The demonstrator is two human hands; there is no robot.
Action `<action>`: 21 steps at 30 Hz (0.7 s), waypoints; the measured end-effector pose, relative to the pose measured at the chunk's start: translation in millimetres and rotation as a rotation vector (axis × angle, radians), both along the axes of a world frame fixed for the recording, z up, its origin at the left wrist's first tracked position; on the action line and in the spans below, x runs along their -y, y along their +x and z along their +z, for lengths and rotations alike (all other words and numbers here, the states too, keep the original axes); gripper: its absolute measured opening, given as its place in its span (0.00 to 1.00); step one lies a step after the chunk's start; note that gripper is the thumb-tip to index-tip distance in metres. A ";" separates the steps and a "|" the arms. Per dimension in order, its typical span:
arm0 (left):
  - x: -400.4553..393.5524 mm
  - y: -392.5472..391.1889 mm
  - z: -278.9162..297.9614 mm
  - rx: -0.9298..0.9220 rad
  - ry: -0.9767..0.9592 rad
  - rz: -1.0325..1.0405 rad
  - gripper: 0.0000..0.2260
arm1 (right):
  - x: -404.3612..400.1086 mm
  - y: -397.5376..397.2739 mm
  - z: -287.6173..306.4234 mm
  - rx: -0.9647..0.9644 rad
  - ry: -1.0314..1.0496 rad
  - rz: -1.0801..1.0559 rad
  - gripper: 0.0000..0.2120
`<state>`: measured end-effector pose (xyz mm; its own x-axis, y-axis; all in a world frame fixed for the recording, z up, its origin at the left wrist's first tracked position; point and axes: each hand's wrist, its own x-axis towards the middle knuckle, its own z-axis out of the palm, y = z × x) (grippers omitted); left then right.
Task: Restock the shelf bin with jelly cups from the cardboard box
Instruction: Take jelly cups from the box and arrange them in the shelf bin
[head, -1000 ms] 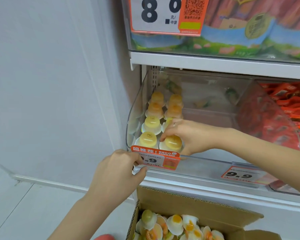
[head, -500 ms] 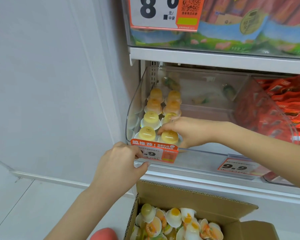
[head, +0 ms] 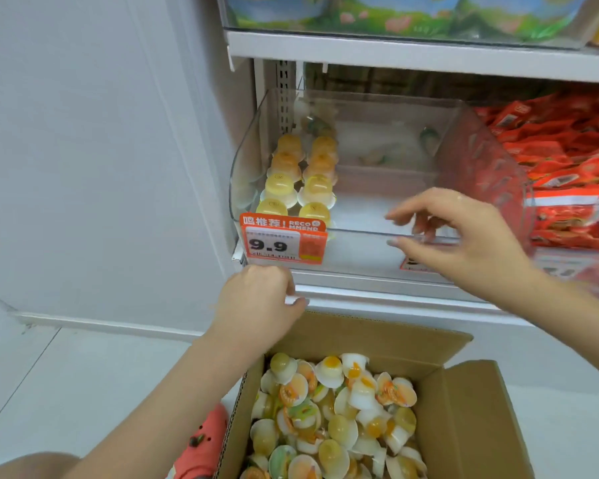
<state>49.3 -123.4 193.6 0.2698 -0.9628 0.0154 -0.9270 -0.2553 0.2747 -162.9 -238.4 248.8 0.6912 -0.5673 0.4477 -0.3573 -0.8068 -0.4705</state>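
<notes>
The right hand (head: 464, 243) had been withdrawn from the jelly cups (head: 300, 188), fingers apart; the left hand (head: 260, 299), fingers curled, was lowered. 2 rows were held in the shelf bin (head: 377, 233), more in the cardboard box (head: 471, 420).

Clear shelf bin (head: 360, 233) with two jelly cup rows (head: 300, 181), empty right hand (head: 464, 243) at rim, open cardboard box (head: 464, 409) below

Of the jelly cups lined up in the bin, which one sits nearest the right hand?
The front cup of the right-hand row, just behind the price tag; the right hand is empty.
</notes>
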 end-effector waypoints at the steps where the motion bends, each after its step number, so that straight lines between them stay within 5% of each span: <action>1: -1.6 -10.2 -8.8 0.012 0.015 -0.035 0.13 | -13.0 -11.2 -10.1 -0.002 -0.009 -0.006 0.09; 10: -22.0 -38.7 -143.9 0.258 0.490 -0.355 0.11 | -57.5 -74.6 -174.8 -0.531 0.490 -0.048 0.07; 17: -29.4 -41.5 -240.7 0.224 0.704 -0.478 0.25 | -70.9 -71.8 -291.7 -0.622 0.966 -0.370 0.23; 21: -29.3 -49.4 -259.8 0.328 0.709 -0.550 0.33 | -82.6 -64.6 -328.1 -0.586 1.066 -0.478 0.30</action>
